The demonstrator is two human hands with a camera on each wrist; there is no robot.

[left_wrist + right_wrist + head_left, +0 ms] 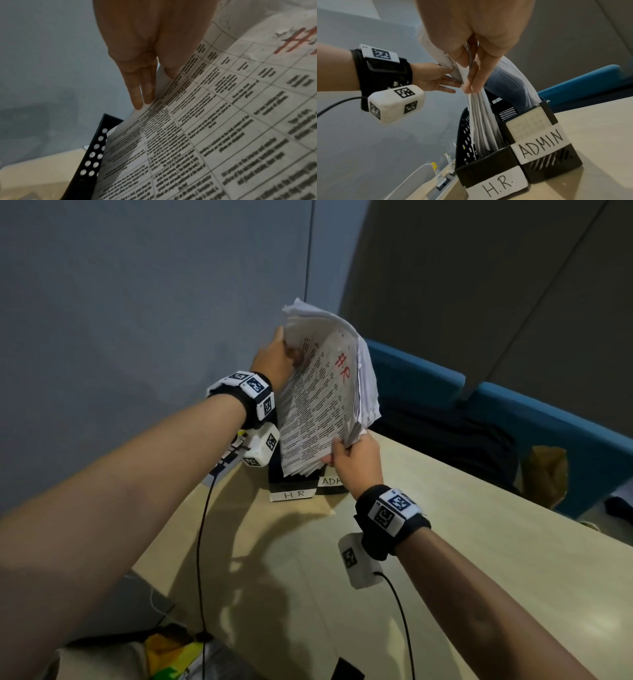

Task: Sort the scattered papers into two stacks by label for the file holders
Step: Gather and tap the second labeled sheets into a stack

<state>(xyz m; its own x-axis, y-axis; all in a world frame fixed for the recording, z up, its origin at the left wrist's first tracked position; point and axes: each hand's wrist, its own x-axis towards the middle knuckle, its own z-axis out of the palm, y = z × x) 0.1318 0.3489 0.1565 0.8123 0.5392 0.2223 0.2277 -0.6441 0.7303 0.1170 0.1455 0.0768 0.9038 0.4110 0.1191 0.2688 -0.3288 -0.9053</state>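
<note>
While the left hand pinches the upper edge of the HR stack and the right hand grips its lower corner, the sheets' bottom edges already sit inside the HR holder. The ADMIN holder beside it on the counter holds papers; only seating this stack seems left.

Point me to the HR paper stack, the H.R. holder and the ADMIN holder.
HR paper stack (320,402): head view, printed top sheet.
H.R. holder (488,166): right wrist view, black front wall.
ADMIN holder (556,161): right wrist view, front wall below label.
</note>
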